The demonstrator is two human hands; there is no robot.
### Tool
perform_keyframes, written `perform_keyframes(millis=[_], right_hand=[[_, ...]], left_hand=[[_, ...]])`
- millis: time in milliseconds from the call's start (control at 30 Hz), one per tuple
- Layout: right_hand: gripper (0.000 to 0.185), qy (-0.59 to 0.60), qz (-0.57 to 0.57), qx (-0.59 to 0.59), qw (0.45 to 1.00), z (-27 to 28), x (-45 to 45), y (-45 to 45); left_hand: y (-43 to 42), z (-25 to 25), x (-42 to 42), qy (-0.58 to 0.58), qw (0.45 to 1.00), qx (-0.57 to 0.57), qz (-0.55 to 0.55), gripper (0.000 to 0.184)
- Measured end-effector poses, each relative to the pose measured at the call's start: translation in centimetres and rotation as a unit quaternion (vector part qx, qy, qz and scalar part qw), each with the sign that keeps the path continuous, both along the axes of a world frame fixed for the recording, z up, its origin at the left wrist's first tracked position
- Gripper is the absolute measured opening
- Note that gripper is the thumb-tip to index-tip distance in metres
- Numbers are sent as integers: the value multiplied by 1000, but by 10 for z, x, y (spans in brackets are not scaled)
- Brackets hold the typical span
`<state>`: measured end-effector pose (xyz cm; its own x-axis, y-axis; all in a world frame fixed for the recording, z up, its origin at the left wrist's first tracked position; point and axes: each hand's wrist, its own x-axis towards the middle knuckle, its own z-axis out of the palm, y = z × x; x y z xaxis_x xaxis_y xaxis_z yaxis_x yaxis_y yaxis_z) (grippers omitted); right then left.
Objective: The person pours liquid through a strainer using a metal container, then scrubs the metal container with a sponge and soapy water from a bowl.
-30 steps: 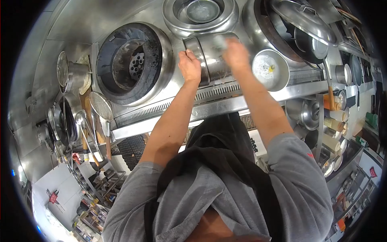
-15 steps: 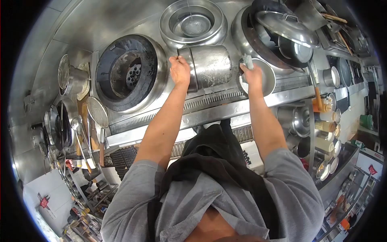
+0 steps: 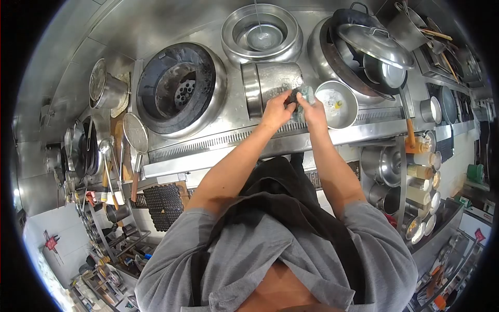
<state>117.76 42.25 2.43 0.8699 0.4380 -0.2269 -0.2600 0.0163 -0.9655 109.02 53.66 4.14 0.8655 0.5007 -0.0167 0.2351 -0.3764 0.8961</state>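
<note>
Head view:
- Right hand (image 3: pixel 314 113): fingers closed on a grey-green pad (image 3: pixel 307 95), held in front of the metal pot's right end.
- Left hand (image 3: pixel 276 111): fingers bent in beside the pad, near a small dark piece (image 3: pixel 294 97); whether they grip it, cannot tell.
- Metal pot (image 3: pixel 271 79): on its side on the counter (image 3: pixel 235 113), banded end to the left, between the black-rimmed burner (image 3: pixel 201 114) and the light bowl (image 3: pixel 350 110). Judged stiff, fairly heavy, slippery if wet and prone to roll; best steadied at the banded end.
- Pad: judged soft, light and squeezable; best pinched across its middle.
- Light bowl: liquid and something yellow inside, just beside the right hand.
</note>
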Motion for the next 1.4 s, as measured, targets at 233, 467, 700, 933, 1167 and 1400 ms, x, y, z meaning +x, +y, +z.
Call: perform_keyframes(millis=[233,467,700,933,1167,1400], right_hand=[[42,-41,64,10,997,3,-11,-6],[42,-153,49,-167,973,1,13,-24],[41,-308,-57,-249,916,13,30,-11],[32,-284,7,-294,913,13,47,11],[27,-367,66,-278,885,-6,48,30],[28,-481,115,-313,811,-1,59,55]], left_hand=[[12,-26,-2,25,987,-158,-21,43],[18,12,13,21,970,194,-147,32],[46,-9,36,96,863,494,-50,64],[58,-26,54,103,849,517,39,50],[59,-29,57,65,858,505,69,45],[62,-35,60,67,869,486,74,47]])
